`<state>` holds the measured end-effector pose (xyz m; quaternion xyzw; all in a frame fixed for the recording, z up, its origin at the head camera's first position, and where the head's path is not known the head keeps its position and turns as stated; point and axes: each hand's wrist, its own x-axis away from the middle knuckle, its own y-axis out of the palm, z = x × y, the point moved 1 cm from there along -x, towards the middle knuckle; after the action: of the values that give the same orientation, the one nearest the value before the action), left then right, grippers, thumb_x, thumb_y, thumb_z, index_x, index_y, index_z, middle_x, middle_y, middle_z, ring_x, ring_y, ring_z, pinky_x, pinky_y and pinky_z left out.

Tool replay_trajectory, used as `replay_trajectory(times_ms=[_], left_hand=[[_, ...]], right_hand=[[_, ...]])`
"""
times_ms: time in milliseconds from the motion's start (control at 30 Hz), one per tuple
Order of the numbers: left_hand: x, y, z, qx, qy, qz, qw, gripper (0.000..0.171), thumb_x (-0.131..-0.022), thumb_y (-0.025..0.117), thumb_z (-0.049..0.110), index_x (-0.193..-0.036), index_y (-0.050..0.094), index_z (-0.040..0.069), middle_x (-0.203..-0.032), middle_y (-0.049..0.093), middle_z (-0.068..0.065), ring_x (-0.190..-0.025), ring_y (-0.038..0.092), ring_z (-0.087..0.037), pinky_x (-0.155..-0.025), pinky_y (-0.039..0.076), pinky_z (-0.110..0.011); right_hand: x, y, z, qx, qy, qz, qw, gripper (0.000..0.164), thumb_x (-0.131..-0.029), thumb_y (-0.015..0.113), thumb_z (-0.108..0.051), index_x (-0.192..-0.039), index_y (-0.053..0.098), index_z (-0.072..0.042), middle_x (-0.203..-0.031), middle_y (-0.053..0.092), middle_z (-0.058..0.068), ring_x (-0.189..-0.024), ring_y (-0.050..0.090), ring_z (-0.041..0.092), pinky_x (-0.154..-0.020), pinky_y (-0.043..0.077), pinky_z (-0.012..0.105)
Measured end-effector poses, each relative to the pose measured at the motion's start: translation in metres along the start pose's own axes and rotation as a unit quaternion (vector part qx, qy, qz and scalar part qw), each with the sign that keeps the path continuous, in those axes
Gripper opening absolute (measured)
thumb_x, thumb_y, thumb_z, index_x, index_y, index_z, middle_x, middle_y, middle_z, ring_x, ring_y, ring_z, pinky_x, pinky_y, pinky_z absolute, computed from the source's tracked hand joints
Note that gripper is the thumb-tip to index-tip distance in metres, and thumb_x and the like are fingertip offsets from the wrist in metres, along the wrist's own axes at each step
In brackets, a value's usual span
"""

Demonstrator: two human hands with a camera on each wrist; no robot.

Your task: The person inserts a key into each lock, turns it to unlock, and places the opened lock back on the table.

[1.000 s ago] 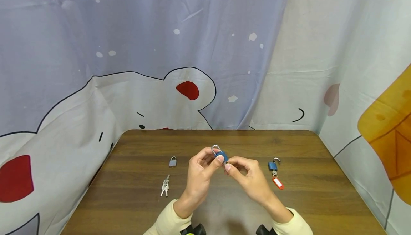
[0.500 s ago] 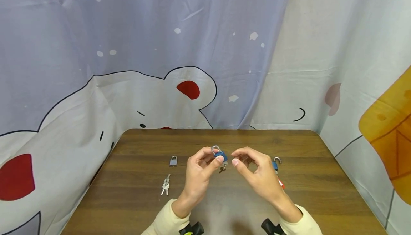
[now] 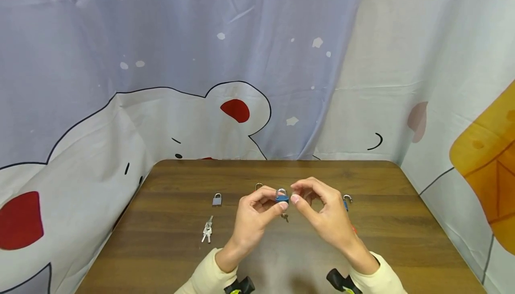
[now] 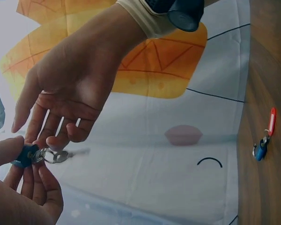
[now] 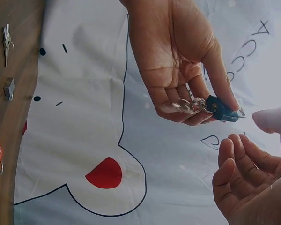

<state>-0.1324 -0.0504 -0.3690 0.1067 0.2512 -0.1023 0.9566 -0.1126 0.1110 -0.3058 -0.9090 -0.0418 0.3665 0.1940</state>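
My left hand (image 3: 251, 222) holds a small blue padlock (image 3: 282, 198) between thumb and fingers, with its metal shackle pointing up. Keys on a ring (image 4: 56, 155) hang from the keyhole end of the lock, as the left wrist view shows. Just to the right, my right hand (image 3: 327, 216) has its thumb and fingers loosely bent and parted, with nothing between them. Its fingertips are close beside the lock's shackle. In the right wrist view a small gap separates the padlock (image 5: 220, 110) from the right fingers (image 5: 246, 159).
On the wooden table (image 3: 173, 258) lie a grey padlock (image 3: 217, 200) and a bunch of keys (image 3: 207, 230) at left. Behind the right hand is another blue padlock with a raised shackle (image 3: 348, 199) and red tag (image 4: 272, 121). A metal loop (image 3: 259, 186) shows behind my left hand.
My right hand has let go of the key at the lock and drawn back right, then stayed close. The left hand has turned the padlock more upright and shifted it slightly right.
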Motion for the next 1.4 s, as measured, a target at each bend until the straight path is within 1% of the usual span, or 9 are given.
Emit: replay_trajectory(times_ms=[167,400,567,700,967,1067,1133,1233,1400], left_hand=[[0.001,0.001,-0.003,-0.022,0.021,-0.022,0.9993,0.019,-0.080,0.070,0.003,-0.095,0.064,-0.007,-0.092,0.060,-0.024,-0.085,0.063,-0.009,-0.071,0.056,-0.026],[0.001,0.002,-0.006,-0.063,0.043,-0.043,0.9962,0.016,-0.080,0.069,0.000,-0.093,0.065,-0.006,-0.090,0.062,-0.024,-0.082,0.061,-0.005,-0.072,0.056,-0.028],[0.002,0.004,0.002,-0.083,0.042,-0.045,0.9947,0.013,-0.078,0.069,-0.003,-0.091,0.065,-0.006,-0.086,0.062,-0.023,-0.078,0.060,-0.003,-0.070,0.055,-0.027],[0.002,0.007,0.014,-0.098,0.040,-0.042,0.9935,0.012,-0.077,0.070,-0.002,-0.088,0.065,-0.005,-0.083,0.062,-0.021,-0.076,0.060,-0.002,-0.071,0.055,-0.025],[0.002,0.008,0.018,-0.148,0.076,-0.022,0.9858,0.009,-0.075,0.074,0.000,-0.081,0.067,0.000,-0.077,0.064,-0.013,-0.073,0.060,-0.007,-0.061,0.052,-0.022],[0.003,0.009,0.018,-0.179,0.096,-0.010,0.9791,0.010,-0.073,0.076,0.000,-0.079,0.067,0.002,-0.076,0.065,-0.011,-0.070,0.061,-0.012,-0.060,0.050,-0.020],[0.003,0.009,0.018,-0.205,0.118,-0.005,0.9715,0.011,-0.072,0.076,0.001,-0.078,0.067,0.003,-0.075,0.065,-0.009,-0.068,0.061,-0.015,-0.059,0.049,-0.020],[0.004,0.009,0.014,-0.244,0.162,0.002,0.9562,0.012,-0.072,0.077,0.002,-0.079,0.067,0.005,-0.074,0.065,-0.006,-0.066,0.060,-0.015,-0.060,0.049,-0.019],[0.003,0.005,-0.005,-0.291,0.229,0.005,0.9289,0.013,-0.074,0.077,0.007,-0.083,0.068,0.009,-0.077,0.065,-0.001,-0.070,0.062,-0.009,-0.067,0.049,-0.015]], right_hand=[[-0.001,0.002,0.004,0.005,-0.032,0.012,0.999,0.023,-0.076,0.068,0.006,-0.095,0.065,-0.006,-0.082,0.062,0.002,-0.071,0.056,0.005,-0.056,0.045,0.021],[0.002,0.007,0.030,0.019,-0.077,0.019,0.997,0.018,-0.078,0.071,-0.003,-0.089,0.066,-0.016,-0.080,0.063,-0.008,-0.067,0.053,0.001,-0.055,0.043,0.020],[0.005,0.008,0.039,0.023,-0.081,0.021,0.996,0.010,-0.080,0.071,-0.010,-0.083,0.067,-0.019,-0.077,0.062,-0.012,-0.064,0.050,0.000,-0.054,0.041,0.018],[0.005,0.008,0.040,0.029,-0.079,0.021,0.996,0.010,-0.080,0.072,-0.012,-0.081,0.066,-0.020,-0.074,0.061,-0.013,-0.062,0.048,-0.001,-0.054,0.040,0.017],[0.008,0.007,0.043,0.047,-0.067,0.024,0.996,0.017,-0.080,0.072,-0.011,-0.078,0.063,-0.026,-0.072,0.058,-0.016,-0.061,0.048,-0.001,-0.053,0.040,0.015],[0.008,0.006,0.044,0.048,-0.067,0.026,0.996,0.017,-0.080,0.072,-0.011,-0.078,0.063,-0.025,-0.072,0.059,-0.015,-0.061,0.048,-0.001,-0.053,0.040,0.015],[0.009,0.007,0.045,0.048,-0.065,0.027,0.996,0.017,-0.080,0.071,-0.010,-0.077,0.063,-0.025,-0.071,0.059,-0.015,-0.061,0.048,-0.001,-0.053,0.040,0.016],[0.010,0.007,0.046,0.049,-0.065,0.030,0.996,0.018,-0.079,0.071,-0.009,-0.077,0.064,-0.026,-0.071,0.060,-0.014,-0.061,0.049,-0.001,-0.053,0.040,0.016],[0.012,0.006,0.046,0.050,-0.060,0.035,0.996,0.018,-0.079,0.072,-0.009,-0.077,0.064,-0.025,-0.070,0.061,-0.013,-0.060,0.049,0.000,-0.053,0.039,0.014]])
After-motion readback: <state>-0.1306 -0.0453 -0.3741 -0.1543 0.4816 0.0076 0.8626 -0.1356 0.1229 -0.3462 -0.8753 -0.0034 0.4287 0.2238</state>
